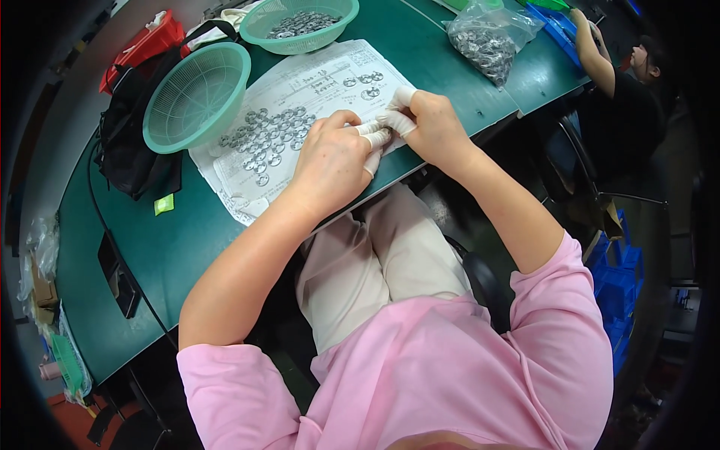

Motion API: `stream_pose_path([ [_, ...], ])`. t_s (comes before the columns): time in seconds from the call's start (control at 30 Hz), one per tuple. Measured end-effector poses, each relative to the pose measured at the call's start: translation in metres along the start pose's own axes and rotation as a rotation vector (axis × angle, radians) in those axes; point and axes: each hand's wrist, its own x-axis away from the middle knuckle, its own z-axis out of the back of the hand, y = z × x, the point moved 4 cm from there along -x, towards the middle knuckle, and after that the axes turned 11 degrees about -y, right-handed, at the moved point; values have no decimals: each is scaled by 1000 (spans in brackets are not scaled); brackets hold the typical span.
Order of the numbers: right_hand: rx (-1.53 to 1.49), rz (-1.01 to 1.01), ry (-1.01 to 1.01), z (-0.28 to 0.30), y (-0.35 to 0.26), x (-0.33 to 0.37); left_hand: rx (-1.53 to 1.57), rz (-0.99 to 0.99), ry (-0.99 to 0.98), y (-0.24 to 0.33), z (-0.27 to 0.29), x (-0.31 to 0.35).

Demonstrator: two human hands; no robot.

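My left hand [335, 159] and my right hand [429, 126] meet over the front edge of the paper sheets [300, 82]. White finger covers wrap several fingertips on both. The fingers are pinched together, and whatever lies between them is hidden. Left of my left hand, many small round silver metal discs [274, 139] are spread on the paper. A smaller group of the same discs [370, 93] lies beyond my right hand, near the sheet's right edge.
A tilted green mesh basket [196, 97] stands left of the paper; another green basket [300, 34] behind holds metal parts. A clear bag of parts [487, 45] lies at the back right. A black bag [135, 135] and phone [118, 274] are left. A co-worker [626, 97] sits right.
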Motion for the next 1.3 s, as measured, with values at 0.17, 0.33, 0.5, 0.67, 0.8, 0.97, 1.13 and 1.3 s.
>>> stream_pose_path([
  [0.17, -66, -32, 10, 0, 6, 11, 49, 21, -6, 3, -1, 1],
  [0.33, -1, 20, 46, -1, 1, -2, 7, -8, -7, -2, 0, -3],
  [0.5, -163, -118, -4, 0, 6, 5, 79, -18, 131, -5, 3, 1],
  [0.67, -979, -382, 78, 1, 7, 18, 125, 73, 293, -14, 14, 2],
  [0.8, -1860, -488, 155, -19, -1, 29, 132, 124, 319, -18, 16, 6],
  [0.97, -2401, -526, 174, -33, -13, 35, 127, 100, 325, -18, 17, 3],
  [1.13, -2446, -526, 225, -33, -16, 37, 131, 120, 325, -21, 12, 3],
  [1.3, -2481, -541, 317, -31, -16, 38, 113, 117, 316, -19, 13, 2],
])
